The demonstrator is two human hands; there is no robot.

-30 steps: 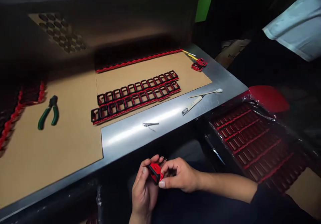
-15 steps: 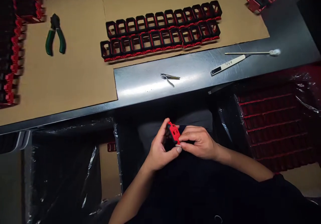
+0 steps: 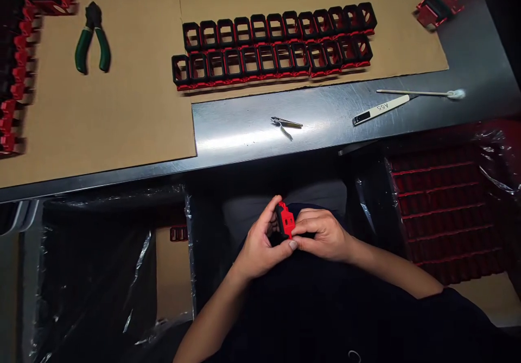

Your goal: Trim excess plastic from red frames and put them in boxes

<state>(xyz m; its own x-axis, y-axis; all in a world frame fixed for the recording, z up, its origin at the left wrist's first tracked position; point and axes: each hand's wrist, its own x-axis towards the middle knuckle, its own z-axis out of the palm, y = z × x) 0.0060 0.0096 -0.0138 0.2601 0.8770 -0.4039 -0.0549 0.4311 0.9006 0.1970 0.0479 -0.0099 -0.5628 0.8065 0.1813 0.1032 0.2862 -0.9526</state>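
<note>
Over my lap, just off the table's front edge, both hands hold one small red and black plastic frame (image 3: 287, 220). My left hand (image 3: 262, 243) grips it by its ends, fingertips at the top and thumb at the bottom. The thumb and fingers of my right hand (image 3: 321, 233) pinch its lower right end. Its red face with small square holes is turned up to the right, and the black side faces my left palm. On the metal strip beyond lie an open nail clipper (image 3: 285, 126), a white-handled knife-like tool marked A55 (image 3: 380, 110) and a cotton-tipped stick (image 3: 419, 93).
Two rows of similar black and red frames (image 3: 266, 59) stand on the cardboard (image 3: 142, 108). Green-handled pliers (image 3: 93, 40) lie to the left, near more stacked frames (image 3: 16, 70). Plastic-lined boxes flank my lap; the right one holds rows of frames (image 3: 443, 211).
The held frame has turned slightly, so more of its black side shows. My hands keep their grip. The whole view has shifted a little, with the table items appearing further right.
</note>
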